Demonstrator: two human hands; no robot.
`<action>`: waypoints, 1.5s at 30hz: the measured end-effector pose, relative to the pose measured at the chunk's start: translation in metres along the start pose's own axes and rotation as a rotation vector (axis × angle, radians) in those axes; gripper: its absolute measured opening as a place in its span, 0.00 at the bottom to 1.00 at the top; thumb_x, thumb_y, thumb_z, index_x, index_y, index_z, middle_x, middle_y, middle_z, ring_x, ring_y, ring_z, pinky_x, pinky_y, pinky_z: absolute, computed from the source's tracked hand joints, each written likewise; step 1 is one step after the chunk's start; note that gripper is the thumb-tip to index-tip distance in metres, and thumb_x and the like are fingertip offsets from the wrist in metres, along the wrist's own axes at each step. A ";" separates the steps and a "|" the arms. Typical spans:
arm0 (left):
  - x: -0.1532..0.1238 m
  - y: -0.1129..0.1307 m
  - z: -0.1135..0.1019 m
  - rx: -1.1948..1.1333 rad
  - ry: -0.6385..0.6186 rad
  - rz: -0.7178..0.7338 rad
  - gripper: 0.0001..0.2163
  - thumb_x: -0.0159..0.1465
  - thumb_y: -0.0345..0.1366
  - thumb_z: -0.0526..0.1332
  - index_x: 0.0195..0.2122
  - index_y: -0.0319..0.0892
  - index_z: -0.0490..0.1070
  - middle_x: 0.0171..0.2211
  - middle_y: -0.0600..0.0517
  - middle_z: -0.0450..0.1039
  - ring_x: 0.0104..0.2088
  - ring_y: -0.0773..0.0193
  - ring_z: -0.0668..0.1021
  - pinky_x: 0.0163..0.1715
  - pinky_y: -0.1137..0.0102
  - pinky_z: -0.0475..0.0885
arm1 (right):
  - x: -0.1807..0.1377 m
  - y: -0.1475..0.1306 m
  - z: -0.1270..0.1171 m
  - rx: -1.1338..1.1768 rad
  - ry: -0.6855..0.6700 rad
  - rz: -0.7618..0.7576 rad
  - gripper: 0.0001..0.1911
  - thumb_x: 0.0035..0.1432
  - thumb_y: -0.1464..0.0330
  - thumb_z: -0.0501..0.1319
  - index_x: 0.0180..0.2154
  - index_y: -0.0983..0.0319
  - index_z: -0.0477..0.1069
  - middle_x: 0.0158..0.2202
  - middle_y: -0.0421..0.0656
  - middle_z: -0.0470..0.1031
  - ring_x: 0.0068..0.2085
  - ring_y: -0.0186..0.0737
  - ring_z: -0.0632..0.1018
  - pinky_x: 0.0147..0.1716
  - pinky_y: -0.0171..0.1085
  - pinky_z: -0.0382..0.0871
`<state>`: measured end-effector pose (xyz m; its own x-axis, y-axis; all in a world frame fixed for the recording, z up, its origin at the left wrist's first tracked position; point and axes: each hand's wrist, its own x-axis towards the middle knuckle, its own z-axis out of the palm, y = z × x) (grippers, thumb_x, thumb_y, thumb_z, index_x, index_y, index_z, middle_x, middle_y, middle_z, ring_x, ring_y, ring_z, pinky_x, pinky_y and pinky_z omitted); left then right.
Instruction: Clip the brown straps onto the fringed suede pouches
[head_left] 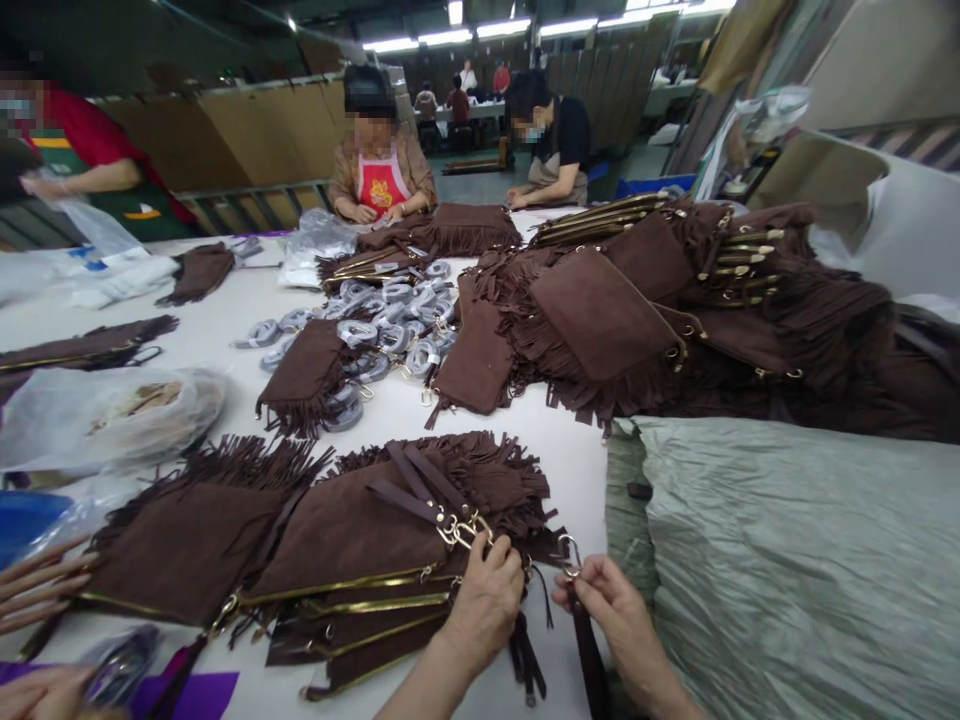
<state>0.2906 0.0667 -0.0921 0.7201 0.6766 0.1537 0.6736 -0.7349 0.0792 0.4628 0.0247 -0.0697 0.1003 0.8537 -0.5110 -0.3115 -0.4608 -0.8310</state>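
Note:
My left hand (489,588) is closed at the corner of a stack of brown fringed pouches (352,530), its fingertips pinching a gold clip (466,526). Several brown wrist straps (420,485) with gold clips lie on the top pouch, whose gold zippers face me. To the right, my right hand (609,598) pinches another dark wrist strap (586,645) just under its gold clip; that clip points up, and the strap hangs down. Between my hands, dark fringe ends lie on the white table (559,470).
Grey-wrapped coiled straps (397,320) and piled pouches (600,310) cover the table beyond. Grey-green sheeting (810,560) lies right. A co-worker's hands (45,590) reach in at left, near a plastic bag (112,415). Several people work across the table.

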 end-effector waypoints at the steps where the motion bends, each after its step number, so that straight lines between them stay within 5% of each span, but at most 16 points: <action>1: 0.000 0.000 0.000 -0.003 -0.001 -0.001 0.04 0.55 0.25 0.57 0.31 0.39 0.67 0.33 0.52 0.67 0.43 0.58 0.65 0.49 0.55 0.53 | -0.001 0.001 0.002 0.027 -0.021 0.011 0.20 0.42 0.52 0.64 0.26 0.58 0.59 0.26 0.39 0.72 0.27 0.37 0.72 0.31 0.36 0.65; 9: 0.004 0.000 -0.012 -0.054 -0.071 -0.024 0.03 0.59 0.32 0.56 0.29 0.40 0.68 0.32 0.52 0.66 0.41 0.59 0.65 0.49 0.56 0.54 | -0.003 0.025 0.015 -0.157 -0.004 -0.054 0.25 0.45 0.49 0.60 0.38 0.60 0.61 0.19 0.34 0.67 0.20 0.32 0.66 0.20 0.32 0.59; 19: 0.006 -0.003 -0.017 0.080 -0.146 0.111 0.06 0.60 0.32 0.55 0.35 0.38 0.69 0.37 0.49 0.67 0.45 0.54 0.63 0.48 0.53 0.54 | -0.001 0.020 0.026 0.004 -0.221 0.402 0.17 0.39 0.56 0.60 0.26 0.59 0.57 0.13 0.33 0.65 0.11 0.24 0.58 0.11 0.26 0.44; 28: 0.012 -0.004 -0.023 0.047 -0.361 0.145 0.09 0.62 0.36 0.53 0.36 0.38 0.70 0.36 0.48 0.67 0.44 0.54 0.63 0.47 0.49 0.54 | 0.009 0.015 0.018 -0.088 -0.178 0.382 0.08 0.34 0.64 0.54 0.21 0.60 0.58 0.13 0.32 0.62 0.11 0.25 0.59 0.10 0.27 0.44; 45: 0.017 -0.007 -0.037 -0.045 -0.416 0.154 0.07 0.60 0.32 0.52 0.32 0.38 0.68 0.34 0.49 0.66 0.41 0.56 0.63 0.45 0.51 0.55 | 0.018 0.020 0.026 -0.204 -0.320 0.366 0.09 0.38 0.64 0.50 0.23 0.62 0.61 0.15 0.37 0.66 0.12 0.28 0.62 0.10 0.28 0.50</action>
<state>0.2920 0.0821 -0.0539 0.8235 0.5135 -0.2413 0.5518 -0.8237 0.1304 0.4336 0.0371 -0.0892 -0.2844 0.6450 -0.7093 -0.0786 -0.7531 -0.6532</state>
